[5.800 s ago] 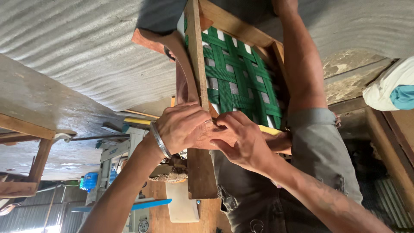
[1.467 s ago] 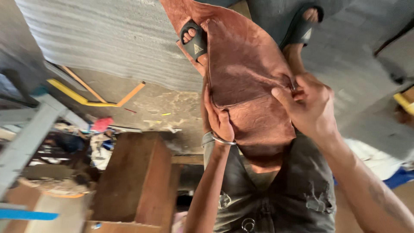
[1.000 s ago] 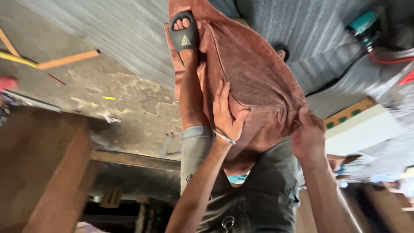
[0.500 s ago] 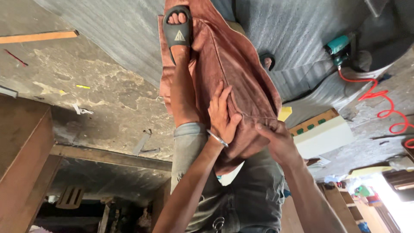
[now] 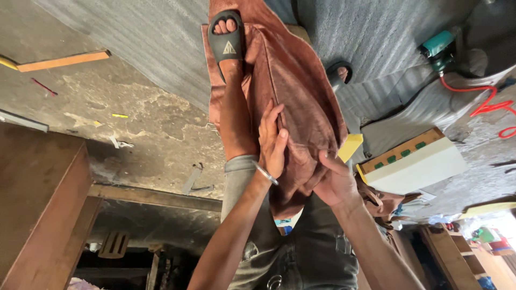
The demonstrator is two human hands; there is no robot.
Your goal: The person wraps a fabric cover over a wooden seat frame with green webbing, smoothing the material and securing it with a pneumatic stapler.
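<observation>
Head view: one brown cloth (image 5: 301, 91); left hand (image 5: 272, 142) flat on it, right hand (image 5: 333, 180) gripping.

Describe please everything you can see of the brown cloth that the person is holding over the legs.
The brown cloth looks like soft suede or leather, reddish-brown and creased. It hangs over the person's legs, from the lap down to the floor beside the black sandal. The left hand, with a metal bracelet at the wrist, lies flat on it. The right hand grips its bunched edge near the lap. A yellow block shows just beyond its edge.
</observation>
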